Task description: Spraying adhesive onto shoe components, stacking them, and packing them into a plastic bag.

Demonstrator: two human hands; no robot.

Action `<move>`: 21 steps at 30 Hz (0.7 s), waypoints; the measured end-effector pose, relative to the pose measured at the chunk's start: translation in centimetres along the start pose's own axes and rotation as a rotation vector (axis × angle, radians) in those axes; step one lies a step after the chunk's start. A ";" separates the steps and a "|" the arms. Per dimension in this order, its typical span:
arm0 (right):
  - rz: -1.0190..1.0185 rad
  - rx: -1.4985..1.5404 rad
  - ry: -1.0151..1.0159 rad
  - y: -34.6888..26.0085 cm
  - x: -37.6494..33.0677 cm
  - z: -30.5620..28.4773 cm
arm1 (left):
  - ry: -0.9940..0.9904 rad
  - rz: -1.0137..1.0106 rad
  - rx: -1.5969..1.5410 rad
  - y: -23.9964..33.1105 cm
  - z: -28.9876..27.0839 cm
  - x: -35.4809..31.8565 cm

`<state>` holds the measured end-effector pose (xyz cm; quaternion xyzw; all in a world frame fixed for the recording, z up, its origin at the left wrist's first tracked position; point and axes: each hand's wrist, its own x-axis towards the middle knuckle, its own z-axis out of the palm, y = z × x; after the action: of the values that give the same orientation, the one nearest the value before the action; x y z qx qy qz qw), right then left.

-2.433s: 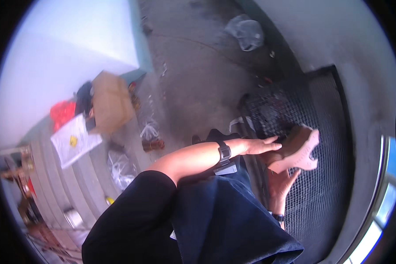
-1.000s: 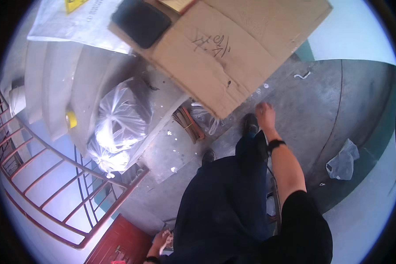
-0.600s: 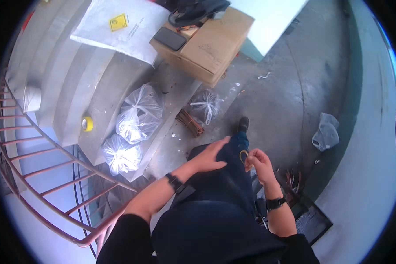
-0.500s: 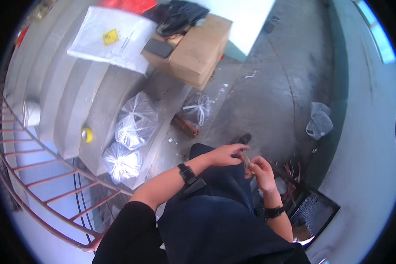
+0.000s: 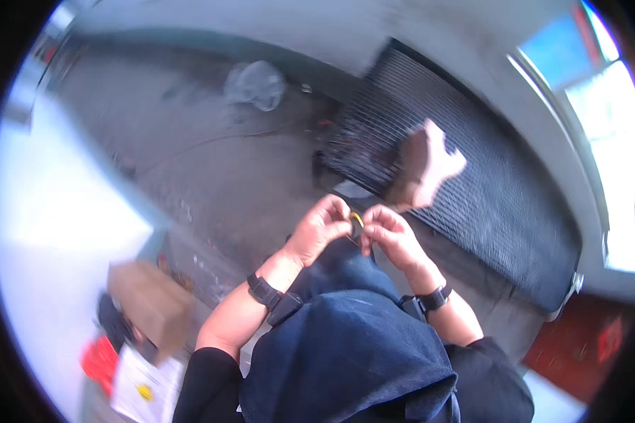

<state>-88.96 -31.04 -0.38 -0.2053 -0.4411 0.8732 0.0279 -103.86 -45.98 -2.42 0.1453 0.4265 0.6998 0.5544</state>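
Observation:
Between my two hands, a thin curved yellow band [image 5: 357, 217] spans from one set of fingertips to the other, in front of my dark blue apron [image 5: 346, 338]. My left hand [image 5: 313, 233] pinches its left end with thumb and bent fingers. At its right end, the thumb and forefinger of my right hand [image 5: 398, 241] close on it. The band looks like a rubber band or bent strip; its exact kind is too small to make out. Both wrists wear black straps.
A dark ridged panel [image 5: 501, 190] stretches across the right, with a torn cardboard piece [image 5: 420, 166] on it. A clear plastic bag [image 5: 255, 84] lies by the far wall. At lower left are a cardboard box [image 5: 152, 303], red plastic [image 5: 100, 361] and a white sack [image 5: 134, 395].
My view has swung far to the right, so the stairs and railing are gone and the ridged panel shows fully. My left hand, earlier with fingers spread, now pinches the yellow band.

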 end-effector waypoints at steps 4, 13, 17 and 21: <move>-0.271 0.538 0.173 -2.3 -1.1 -5.9 | -0.365 -0.129 -0.412 0.6 2.7 8.3; -0.361 0.316 0.935 -5.2 -9.0 -12.6 | -0.283 -0.263 0.363 0.2 3.4 20.1; -0.148 -0.470 1.318 0.5 -7.1 -15.0 | -0.217 -0.575 0.421 -3.6 1.4 22.8; 0.231 -0.088 1.169 0.3 -3.5 -14.3 | -0.231 -0.620 0.500 -5.5 1.7 23.2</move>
<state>-80.26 -21.14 -7.03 -0.6996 -0.3630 0.5938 0.1623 -107.05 -24.27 -11.84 0.2177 0.5419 0.3537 0.7306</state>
